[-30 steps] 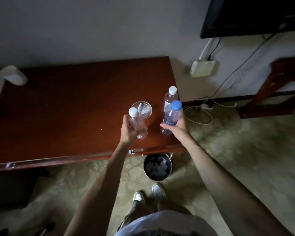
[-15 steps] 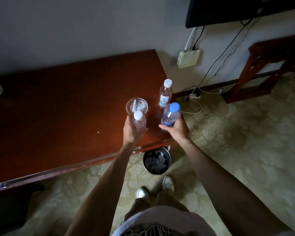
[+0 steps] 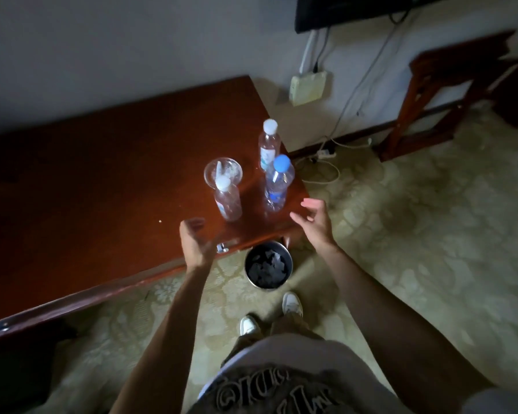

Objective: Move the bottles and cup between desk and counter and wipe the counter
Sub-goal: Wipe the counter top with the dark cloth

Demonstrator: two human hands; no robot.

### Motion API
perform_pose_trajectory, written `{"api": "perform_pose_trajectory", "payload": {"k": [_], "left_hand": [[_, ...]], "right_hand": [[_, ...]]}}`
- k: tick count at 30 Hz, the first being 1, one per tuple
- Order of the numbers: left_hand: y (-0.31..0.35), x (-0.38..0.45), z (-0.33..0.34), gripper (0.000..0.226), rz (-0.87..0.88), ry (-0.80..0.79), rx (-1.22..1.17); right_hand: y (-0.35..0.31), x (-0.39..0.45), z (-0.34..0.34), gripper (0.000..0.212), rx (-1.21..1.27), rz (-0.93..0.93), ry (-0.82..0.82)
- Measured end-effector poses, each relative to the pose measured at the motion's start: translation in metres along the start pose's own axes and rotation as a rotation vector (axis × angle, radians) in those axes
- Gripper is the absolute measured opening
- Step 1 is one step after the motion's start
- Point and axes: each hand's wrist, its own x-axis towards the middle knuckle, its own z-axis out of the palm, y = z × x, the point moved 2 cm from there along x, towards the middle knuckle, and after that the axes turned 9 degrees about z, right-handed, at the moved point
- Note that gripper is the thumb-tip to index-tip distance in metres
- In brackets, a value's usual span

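Note:
Three clear plastic bottles stand upright at the right end of the reddish wooden desk (image 3: 102, 174). The nearest white-capped bottle (image 3: 228, 198) stands in front of a clear plastic cup (image 3: 223, 171). A blue-capped bottle (image 3: 277, 183) stands to its right, and a second white-capped bottle (image 3: 269, 143) stands behind that. My left hand (image 3: 195, 242) hovers open just short of the near white-capped bottle, holding nothing. My right hand (image 3: 313, 221) is open beside the desk's right corner, a little apart from the blue-capped bottle.
A round metal bin (image 3: 268, 268) with dark contents stands on the carpet under the desk's front edge, near my shoes. Cables and a power strip (image 3: 325, 153) lie by the wall. A wooden stand (image 3: 449, 94) is at the right. A dark screen (image 3: 341, 10) hangs above.
Both hands have let go of their bottles and drawn back toward me. The two bottles now stand on the desk. The view has swung slightly right.

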Motion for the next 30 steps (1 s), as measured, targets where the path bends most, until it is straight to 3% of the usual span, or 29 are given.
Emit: {"api": "perform_pose_trajectory", "payload": {"k": [3,6,8,10,13,15,19,22,26,29,30], "left_hand": [[0.002,-0.035,-0.005,0.041,-0.006,0.025,-0.068],[0.003,-0.085,0.009,0.029,-0.023,-0.106,-0.057],[-0.017,-0.117,0.029,0.029,-0.121,-0.287,-0.031],[-0.039,-0.14,0.05,0.026,-0.273,-0.513,0.005],[-0.052,-0.168,0.08,0.021,-0.556,-0.916,0.151],[-0.045,-0.183,0.104,0.023,-0.636,-1.099,0.25],[-0.003,-0.186,0.19,0.016,-0.496,-1.22,0.311],[0.025,-0.19,0.26,0.016,-0.4,-1.325,0.27],[0.059,-0.208,0.314,0.009,-0.3,-1.426,0.391],[0.064,-0.209,0.342,0.011,-0.359,-1.441,0.498],[0.063,-0.208,0.351,0.01,-0.396,-1.423,0.514]], "right_hand": [[0.03,-0.03,-0.025,0.032,0.044,0.088,0.047],[0.081,-0.074,-0.061,0.033,0.035,0.257,0.016],[0.115,-0.107,-0.085,0.03,0.034,0.397,-0.029],[0.143,-0.144,-0.112,0.003,0.011,0.548,-0.023],[0.195,-0.198,-0.152,0.013,0.043,0.729,0.11],[0.229,-0.231,-0.178,0.014,0.108,0.813,0.21],[0.283,-0.272,-0.223,0.029,0.349,0.946,0.364],[0.312,-0.293,-0.239,0.029,0.369,1.006,0.388],[0.336,-0.294,-0.253,0.024,0.351,1.069,0.421],[0.334,-0.273,-0.279,0.008,0.33,1.087,0.414],[0.335,-0.261,-0.293,0.013,0.358,1.083,0.432]]}}
